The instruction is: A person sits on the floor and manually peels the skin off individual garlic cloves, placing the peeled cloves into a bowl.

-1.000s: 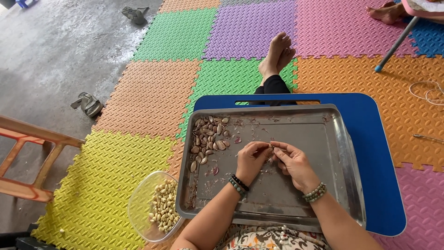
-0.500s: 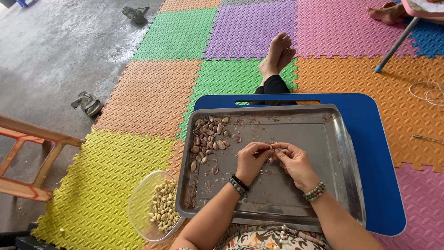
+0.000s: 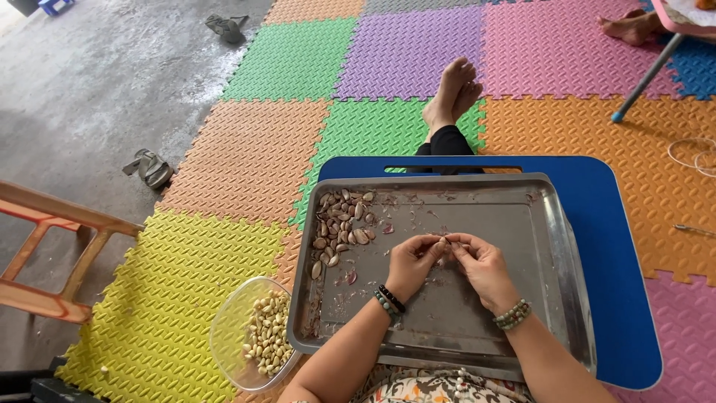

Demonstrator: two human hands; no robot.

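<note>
Over the middle of the metal tray (image 3: 552, 246), the left hand (image 3: 412, 263) and right hand (image 3: 481, 267) meet, fingers of both pinching one small garlic clove (image 3: 442, 242) between their tips. A good heap of peeled cloves (image 3: 268, 336) already fills the clear bowl (image 3: 224, 339) just left of the tray. A smaller pile of unpeeled cloves (image 3: 339, 224) remains in the tray's far-left corner, with loose skins scattered about, so the peeling looks well past halfway.
</note>
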